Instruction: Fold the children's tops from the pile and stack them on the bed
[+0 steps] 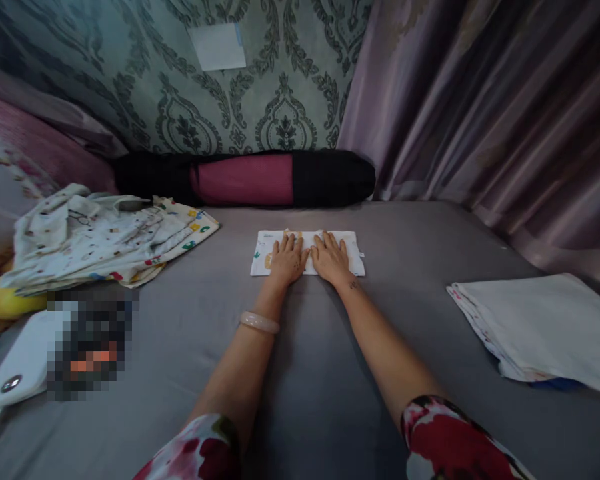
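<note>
A small folded white cloth (353, 250) with coloured prints lies flat on the grey sheet (310, 373) in the middle. My left hand (287, 259) rests flat on its left half, fingers stretched out, a pale bangle on that wrist. Beside it, my right hand (330, 257) presses flat on the cloth's middle, fingers spread. The two hands touch side by side and hold nothing.
A loose pile of printed white cloths (100, 237) sits at the left. A stack of folded white cloths (545, 327) lies at the right. A black and pink bolster (245, 179) lines the wall; curtains (485, 100) hang at the right. A white object (15, 367) lies near left.
</note>
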Tool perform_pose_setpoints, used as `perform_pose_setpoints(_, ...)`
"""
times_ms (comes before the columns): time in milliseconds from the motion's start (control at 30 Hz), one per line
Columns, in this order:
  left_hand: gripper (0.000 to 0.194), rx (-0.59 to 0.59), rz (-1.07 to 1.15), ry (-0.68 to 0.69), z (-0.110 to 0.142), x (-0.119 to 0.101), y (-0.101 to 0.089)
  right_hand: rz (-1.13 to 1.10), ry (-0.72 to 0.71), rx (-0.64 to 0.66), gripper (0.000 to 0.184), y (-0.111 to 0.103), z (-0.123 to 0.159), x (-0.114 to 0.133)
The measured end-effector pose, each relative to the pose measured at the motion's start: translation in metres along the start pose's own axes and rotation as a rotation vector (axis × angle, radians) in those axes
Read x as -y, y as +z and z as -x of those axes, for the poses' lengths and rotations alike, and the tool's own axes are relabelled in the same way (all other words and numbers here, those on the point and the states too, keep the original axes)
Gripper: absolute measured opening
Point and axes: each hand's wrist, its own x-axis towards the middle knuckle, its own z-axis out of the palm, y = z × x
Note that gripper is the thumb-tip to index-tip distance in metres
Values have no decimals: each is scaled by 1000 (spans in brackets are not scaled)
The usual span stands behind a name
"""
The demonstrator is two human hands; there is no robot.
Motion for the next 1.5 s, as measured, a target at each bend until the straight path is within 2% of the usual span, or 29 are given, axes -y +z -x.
perform_pose_setpoints(300,55,-12,14,-4,0,0,-2,22,4,9,49,-1,1,0)
perform_pose_setpoints(467,44,-73,163,31,-3,13,-16,21,38,108,51,-13,-9,9)
perform_pose_setpoints(567,38,-167,225,-61,-4,31,-23,-6,0,108,52,-16,-18,24)
perform_pose_setpoints(667,34,-212,220,-247,-1,48,-28,-22,-40,81,53,-8,-22,39)
perform_pose_setpoints(767,31,-160,222,-435,4,60,-33,-2,-16,67,54,5,-22,47)
perform_pose_setpoints(900,27,-114,300,-579,10,65,-40,21,0,44,54,16,-20,48)
perform_pose_setpoints(1167,26,-93,416,-633,8,67,-40,25,-8,60,55,17,-23,45)
perform_pose_setpoints(1233,27,-140,368,-636,7,69,-36,11,-4,73,55,15,-24,47)
perform_pose_setpoints(1367,33,-363,214,-670,8,76,-25,-33,-36,88,54,8,-27,60)
perform_pose_setpoints(1433,34,-396,184,-671,9,80,-20,-55,-72,75,54,6,-28,68)
perform_pose_setpoints(1500,33,-378,165,-657,10,83,-15,-67,-94,62,55,7,-29,75)
